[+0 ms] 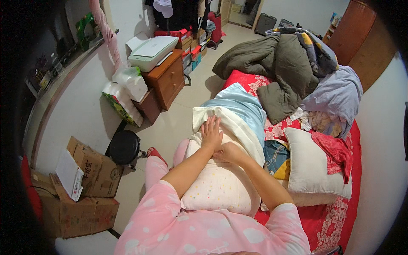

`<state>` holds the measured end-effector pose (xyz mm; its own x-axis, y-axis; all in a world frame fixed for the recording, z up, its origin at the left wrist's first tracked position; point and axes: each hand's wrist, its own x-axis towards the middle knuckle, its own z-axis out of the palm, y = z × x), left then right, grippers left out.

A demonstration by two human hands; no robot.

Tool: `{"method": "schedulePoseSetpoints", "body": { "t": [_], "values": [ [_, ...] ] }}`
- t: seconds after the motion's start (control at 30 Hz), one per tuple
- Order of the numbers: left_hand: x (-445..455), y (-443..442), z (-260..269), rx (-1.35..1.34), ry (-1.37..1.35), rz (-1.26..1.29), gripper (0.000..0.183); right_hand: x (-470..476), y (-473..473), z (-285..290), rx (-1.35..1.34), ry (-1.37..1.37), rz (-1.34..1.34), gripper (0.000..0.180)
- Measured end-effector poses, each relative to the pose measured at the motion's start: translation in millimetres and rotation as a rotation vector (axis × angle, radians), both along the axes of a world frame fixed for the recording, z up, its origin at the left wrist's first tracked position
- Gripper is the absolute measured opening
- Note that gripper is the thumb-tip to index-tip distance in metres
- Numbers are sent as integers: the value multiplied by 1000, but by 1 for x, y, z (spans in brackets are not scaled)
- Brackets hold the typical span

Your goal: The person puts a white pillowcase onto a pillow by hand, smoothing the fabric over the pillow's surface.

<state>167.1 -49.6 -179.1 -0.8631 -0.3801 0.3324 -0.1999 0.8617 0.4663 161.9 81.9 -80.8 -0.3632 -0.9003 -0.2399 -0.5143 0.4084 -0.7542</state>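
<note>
A cream pillow with small coloured dots (216,188) lies across my lap. Over its far end is a pillowcase, its cream side (248,140) folded back and its light blue satin side (237,103) stretching away over the bed. My left hand (212,135) rests on the cream cloth with its fingers spread, pointing away from me. Beside it, my right hand (231,152) is curled at the pillow's cloth near the edge of the case, the fingers bent and partly hidden. The two hands nearly touch at the wrist and fingertips.
The bed has a red floral sheet (331,223). A white pillow (306,159) with red cloth on it lies at right, a dark green quilt (287,63) beyond. On the left are a black round stool (124,147), cardboard boxes (89,213) and a wooden cabinet (170,79) bearing a printer (153,52).
</note>
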Motion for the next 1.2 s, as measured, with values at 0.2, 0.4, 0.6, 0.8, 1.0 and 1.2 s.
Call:
{"method": "schedulePoseSetpoints", "body": {
  "t": [0.2, 0.4, 0.6, 0.8, 1.0, 1.2],
  "values": [
    [8, -10, 8, -9, 205, 42, 70, -53, -32, -19, -289, 773, -303, 38],
    [3, -10, 8, 23, 191, 72, 74, -86, -21, -79, -349, 635, -511, 23],
    [5, -7, 14, 12, 154, 99, 79, -58, 5, -73, -158, 279, -681, 25],
    [9, -7, 16, -35, 264, 99, 39, -25, 44, -75, -195, -84, -496, 28],
    [15, -14, 21, 138, 306, -13, 26, -4, 41, -56, -243, 117, -510, 48],
    [29, -15, 33, 308, 141, 45, 18, -12, 22, -46, -276, 466, -553, 71]
  ]
}}
